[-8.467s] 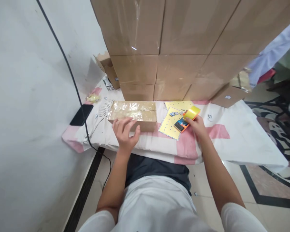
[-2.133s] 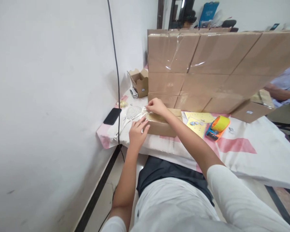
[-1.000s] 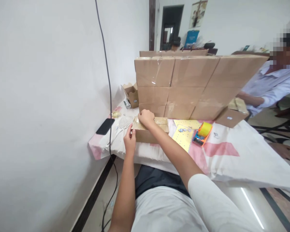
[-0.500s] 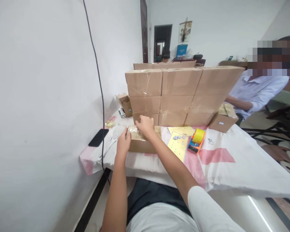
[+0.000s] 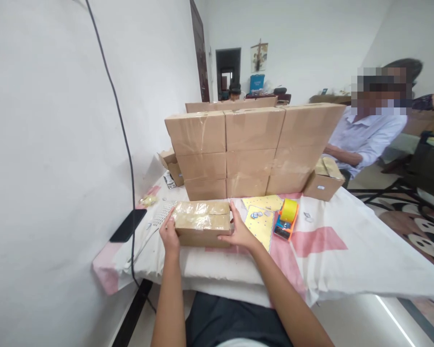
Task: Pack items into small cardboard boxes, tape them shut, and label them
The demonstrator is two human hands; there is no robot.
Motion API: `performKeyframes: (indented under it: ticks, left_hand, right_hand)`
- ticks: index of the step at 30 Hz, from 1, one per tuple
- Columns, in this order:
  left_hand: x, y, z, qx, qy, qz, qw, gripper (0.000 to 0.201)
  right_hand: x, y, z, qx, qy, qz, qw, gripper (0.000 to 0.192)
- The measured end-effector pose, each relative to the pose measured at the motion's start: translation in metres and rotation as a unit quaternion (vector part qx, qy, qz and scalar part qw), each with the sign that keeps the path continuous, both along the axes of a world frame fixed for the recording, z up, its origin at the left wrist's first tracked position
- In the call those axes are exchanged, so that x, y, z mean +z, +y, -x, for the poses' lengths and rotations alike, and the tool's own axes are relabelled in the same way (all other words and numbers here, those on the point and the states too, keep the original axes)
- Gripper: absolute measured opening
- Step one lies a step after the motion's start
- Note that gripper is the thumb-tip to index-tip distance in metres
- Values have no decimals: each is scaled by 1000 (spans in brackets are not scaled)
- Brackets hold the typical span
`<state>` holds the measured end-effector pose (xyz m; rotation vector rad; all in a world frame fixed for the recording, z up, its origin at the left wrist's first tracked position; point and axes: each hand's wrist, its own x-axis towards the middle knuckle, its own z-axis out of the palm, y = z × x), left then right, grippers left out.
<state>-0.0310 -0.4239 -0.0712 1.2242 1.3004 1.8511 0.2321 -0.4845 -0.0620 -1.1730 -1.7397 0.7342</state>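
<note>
A brown cardboard box (image 5: pixel 202 222) with shiny clear tape over its top lies in front of me, near the table's front edge. My left hand (image 5: pixel 169 233) grips its left end. At the right end, my right hand (image 5: pixel 240 229) holds it with thumb on the front side and fingers along the end. Right of the box are yellow dotted sheets (image 5: pixel 258 224) with small stickers on them. Beside those rests a tape dispenser (image 5: pixel 286 220) in orange and blue, loaded with a yellow roll.
Stacked taped boxes (image 5: pixel 251 154) form a wall behind the held box. An open carton (image 5: pixel 173 166) stands left of it, another box (image 5: pixel 323 179) at right. A black phone (image 5: pixel 128 225) and hanging cable (image 5: pixel 121 115) are at left. A person in a white shirt (image 5: pixel 374 135) sits beyond.
My right hand has moved from the top of the box to its right end. My left hand stays at the left end. The view has shifted.
</note>
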Motion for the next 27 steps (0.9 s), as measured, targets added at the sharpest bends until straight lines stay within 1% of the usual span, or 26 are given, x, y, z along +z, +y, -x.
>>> performKeyframes:
  ticks: [2, 3, 5, 6, 7, 9, 10, 12, 14, 15, 16, 18, 20, 21, 22, 23, 25, 27]
  left_hand:
    - [-9, -1, 1, -5, -22, 7, 1000, 68]
    - [-15, -3, 2, -10, -45, 23, 999, 75]
    - [-30, -9, 6, -14, -94, 79, 992, 86]
    - [-39, -12, 8, -8, -100, 109, 989, 87]
    - [-47, -14, 11, -1, -97, 135, 986, 89]
    - [-59, -16, 15, -10, -61, 139, 988, 93]
    - [-62, -16, 17, -26, -38, 130, 990, 95]
    - [-63, -15, 19, -71, 3, 114, 991, 97]
    - [-61, -13, 19, -105, 34, 112, 988, 96]
    - [-60, -13, 19, -111, 47, 112, 986, 96]
    - [-58, -13, 18, -112, 59, 112, 986, 94]
    - [-57, -14, 16, -112, 85, 112, 984, 91]
    - [-57, -16, 14, -110, 101, 112, 982, 86]
    - [-57, -17, 13, -109, 104, 111, 982, 84]
    - [-57, -17, 13, -109, 104, 109, 983, 83]
    - [-57, -18, 12, -109, 103, 108, 983, 84]
    - [-58, -17, 12, -111, 101, 106, 983, 87]
    - [-59, -16, 13, -109, 103, 108, 983, 90]
  right_hand:
    - [2, -2, 4, 5, -11, -16, 1000, 142]
    - [3, -6, 6, 6, -11, -29, 1000, 139]
    - [6, -20, 7, -1, -3, -49, 999, 132]
    - [6, -29, 5, -12, 2, -53, 999, 128]
    - [6, -40, 2, -31, 7, -56, 998, 125]
    - [5, -68, -10, -85, 15, -67, 994, 118]
    - [5, -85, -19, -122, 17, -76, 989, 115]
    - [11, -126, -42, -214, 17, -93, 972, 107]
    - [23, -170, -71, -324, 9, -106, 940, 99]
    - [30, -191, -86, -383, 0, -117, 916, 95]
    - [39, -208, -101, -441, -20, -129, 888, 92]
    - [53, -231, -131, -557, -68, -146, 815, 93]
    - [58, -233, -159, -646, -109, -143, 742, 97]
    - [57, -226, -171, -676, -122, -135, 714, 98]
    - [54, -215, -183, -695, -130, -124, 696, 97]
    - [49, -200, -194, -705, -133, -109, 687, 97]
    - [37, -167, -210, -714, -126, -70, 685, 99]
    - [25, -136, -219, -720, -120, -32, 682, 101]
